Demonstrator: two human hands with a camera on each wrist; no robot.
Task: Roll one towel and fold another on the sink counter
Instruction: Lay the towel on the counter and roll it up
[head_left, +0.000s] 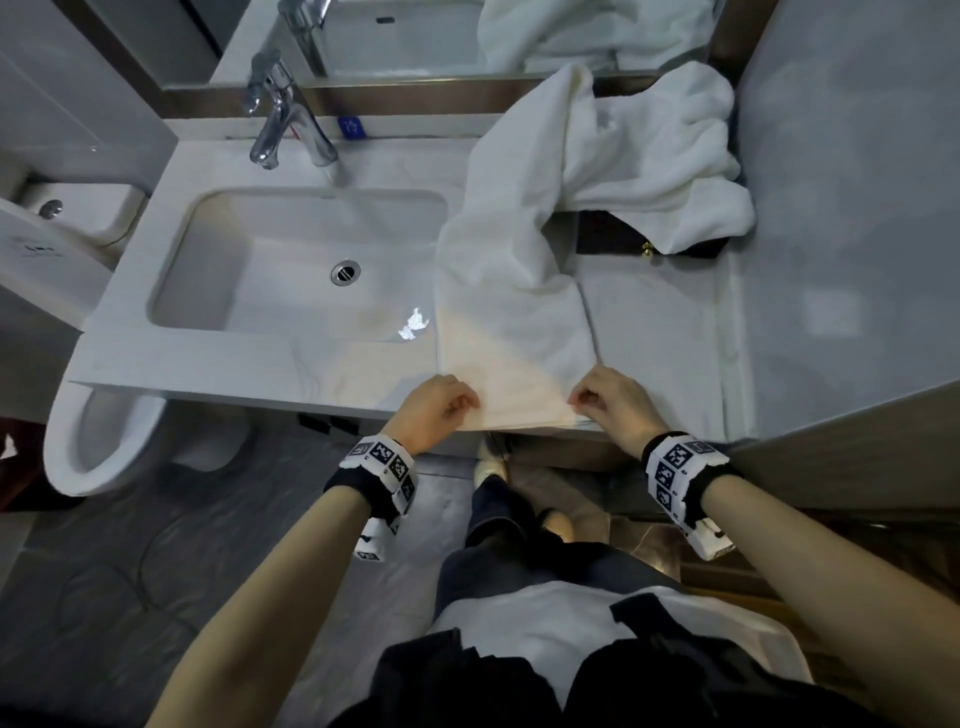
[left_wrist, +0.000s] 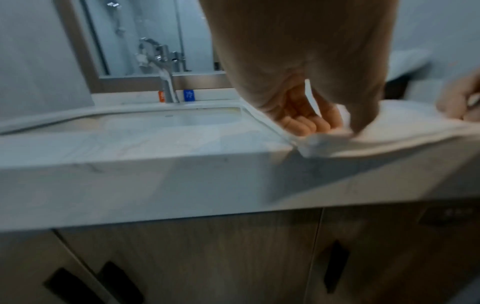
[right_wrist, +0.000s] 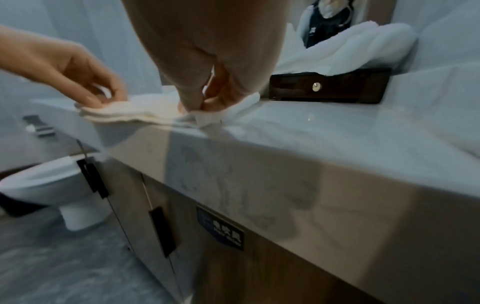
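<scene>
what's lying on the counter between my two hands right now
The near end of the white towel spans the gap: your left hand and right hand each pinch a corner at the counter edge. Head view shows it best.

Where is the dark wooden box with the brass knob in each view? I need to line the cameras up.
Head: the box sits at the back right of the counter, half under the crumpled towel.
Left wrist: not clearly in it; only a dark blur at the right edge.
Right wrist: the box is upper right, beyond the right hand.
Shared landmark: the towel edge at the counter's front, pinched by both hands.
</scene>
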